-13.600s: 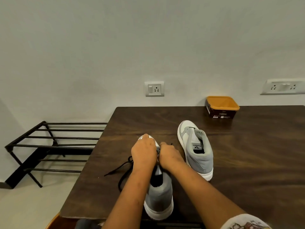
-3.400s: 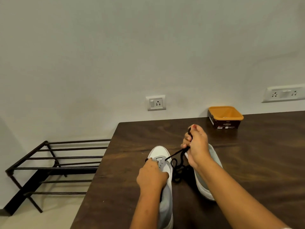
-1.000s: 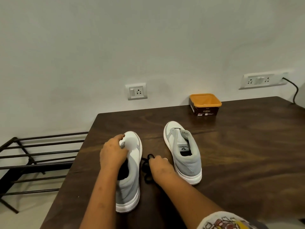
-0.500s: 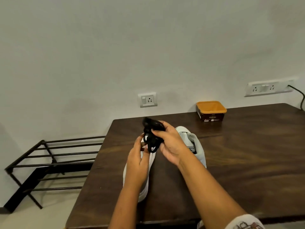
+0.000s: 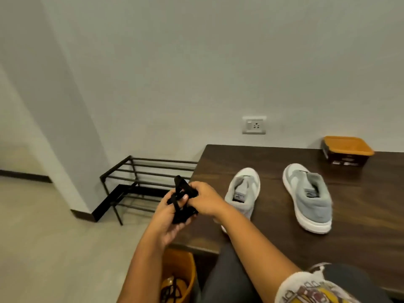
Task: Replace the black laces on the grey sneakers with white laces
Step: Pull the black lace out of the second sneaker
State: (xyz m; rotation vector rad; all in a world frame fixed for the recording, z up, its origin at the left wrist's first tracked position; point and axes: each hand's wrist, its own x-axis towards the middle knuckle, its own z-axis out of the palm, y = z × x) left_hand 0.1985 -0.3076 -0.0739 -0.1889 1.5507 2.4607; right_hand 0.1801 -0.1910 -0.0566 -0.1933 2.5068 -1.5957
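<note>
Your view was softly, evenly lit; a grey sneaker (image 5: 310,200) threw a faint shadow on the surface (image 5: 367,215), details were slightly blurred, and the wall (image 5: 72,88) leaned at the left edge.

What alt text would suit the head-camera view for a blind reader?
The left hand and right hand hold a bundled black lace over the left edge of the dark table. Two laceless grey sneakers sit on it, an orange-topped box beyond them.

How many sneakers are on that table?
2. The left sneaker lies near the left edge of the table; the right sneaker lies apart from it, nearer the orange-lidded box. No others show.
</note>
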